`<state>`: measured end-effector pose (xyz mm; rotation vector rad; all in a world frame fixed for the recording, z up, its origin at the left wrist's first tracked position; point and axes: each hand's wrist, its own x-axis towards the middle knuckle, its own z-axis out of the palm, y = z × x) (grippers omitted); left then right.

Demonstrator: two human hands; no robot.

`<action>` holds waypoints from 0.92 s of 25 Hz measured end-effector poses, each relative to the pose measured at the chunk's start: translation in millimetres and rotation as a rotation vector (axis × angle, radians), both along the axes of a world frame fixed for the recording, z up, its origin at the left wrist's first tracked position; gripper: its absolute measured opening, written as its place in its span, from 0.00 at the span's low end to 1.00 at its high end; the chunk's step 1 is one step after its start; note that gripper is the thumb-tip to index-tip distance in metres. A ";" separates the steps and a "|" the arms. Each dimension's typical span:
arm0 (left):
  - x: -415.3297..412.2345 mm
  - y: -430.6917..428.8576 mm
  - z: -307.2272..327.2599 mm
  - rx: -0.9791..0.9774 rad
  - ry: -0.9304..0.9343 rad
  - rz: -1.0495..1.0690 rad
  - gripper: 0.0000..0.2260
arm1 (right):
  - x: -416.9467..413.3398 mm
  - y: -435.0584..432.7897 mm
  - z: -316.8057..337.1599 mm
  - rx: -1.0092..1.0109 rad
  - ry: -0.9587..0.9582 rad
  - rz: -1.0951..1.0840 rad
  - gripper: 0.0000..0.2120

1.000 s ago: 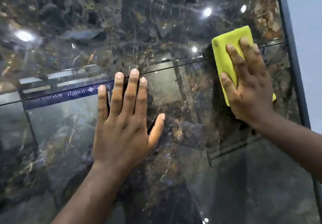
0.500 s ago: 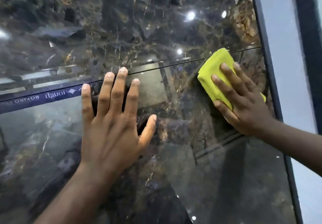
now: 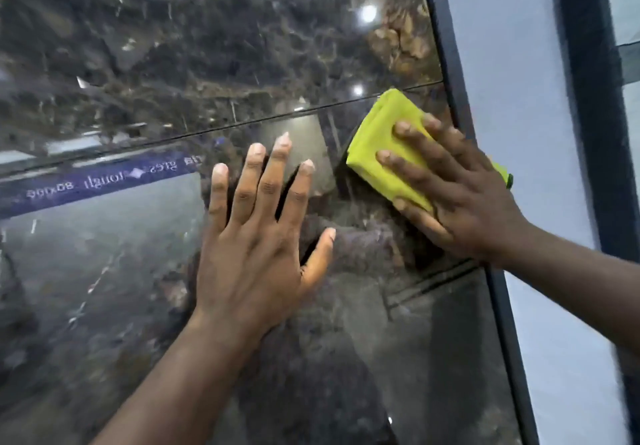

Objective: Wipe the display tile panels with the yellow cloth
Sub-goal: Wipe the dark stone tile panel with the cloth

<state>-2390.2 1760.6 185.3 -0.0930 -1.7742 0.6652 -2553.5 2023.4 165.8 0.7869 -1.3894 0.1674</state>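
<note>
Right hand (image 3: 460,195) presses yellow cloth (image 3: 384,154) (folded) on tile panel (image 3: 138,46)

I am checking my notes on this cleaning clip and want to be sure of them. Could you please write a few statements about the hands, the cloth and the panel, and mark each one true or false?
1. The right hand presses the yellow cloth onto the dark tile panel. True.
2. The left hand holds a second cloth. False: it lies bare and flat on the panel, fingers straight.
3. The cloth is close to the dark frame at the panel's right edge. True.
4. The panel is plain matt white. False: it is dark, marbled and glossy, with lamps mirrored in it.
</note>
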 end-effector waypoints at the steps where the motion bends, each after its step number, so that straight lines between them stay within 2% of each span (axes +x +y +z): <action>1: -3.7 2.9 -9.9 -0.004 0.004 0.036 0.36 | -8.0 7.6 10.7 -0.159 -0.077 0.011 0.28; 3: -4.8 4.1 -21.1 -0.016 0.010 0.072 0.36 | -6.6 0.8 21.0 -0.456 -0.289 0.106 0.29; 4: -4.4 4.1 -21.8 -0.016 0.012 0.077 0.36 | 0.4 -11.1 8.9 -0.498 -0.323 0.106 0.29; 5: -4.7 3.4 -21.3 -0.015 0.016 0.082 0.36 | 7.1 -22.8 -16.2 -0.448 -0.316 0.125 0.29; 7: -5.5 1.8 -21.5 -0.021 0.026 0.087 0.35 | 18.6 -32.3 -86.4 -0.226 -0.249 0.151 0.28; 9: -7.4 2.6 -23.5 -0.027 0.038 0.079 0.35 | 11.9 -15.4 -112.0 -0.224 -0.236 0.098 0.29; 12: -7.2 1.6 -24.6 -0.033 0.038 0.091 0.35 | 6.3 -15.4 -59.2 -0.523 -0.426 0.130 0.29; 13: -7.1 1.9 -24.2 -0.035 0.041 0.093 0.35 | 13.6 -25.2 -46.0 -0.522 -0.414 0.140 0.29; 15: -6.6 3.1 -23.8 -0.032 0.050 0.084 0.35 | 25.2 -42.8 -64.1 -0.293 -0.293 0.170 0.29; 17: -6.9 2.7 -24.3 -0.035 0.045 0.066 0.35 | 29.6 -42.7 -116.6 -0.137 -0.227 0.144 0.30; 19: -6.2 -0.1 -24.8 -0.040 0.041 0.069 0.34 | 20.1 -27.8 -125.2 -0.282 -0.277 0.076 0.31; 21: -6.1 0.4 -23.5 -0.035 0.033 0.066 0.34 | 16.3 -30.9 -84.3 -0.545 -0.418 0.078 0.29; 22: -6.0 1.0 -22.7 -0.033 0.029 0.057 0.34 | 22.9 -40.7 -61.6 -0.591 -0.429 0.105 0.29; 23: -5.2 1.3 -21.6 -0.034 0.026 0.045 0.34 | 31.6 -53.6 -49.2 -0.554 -0.393 0.125 0.29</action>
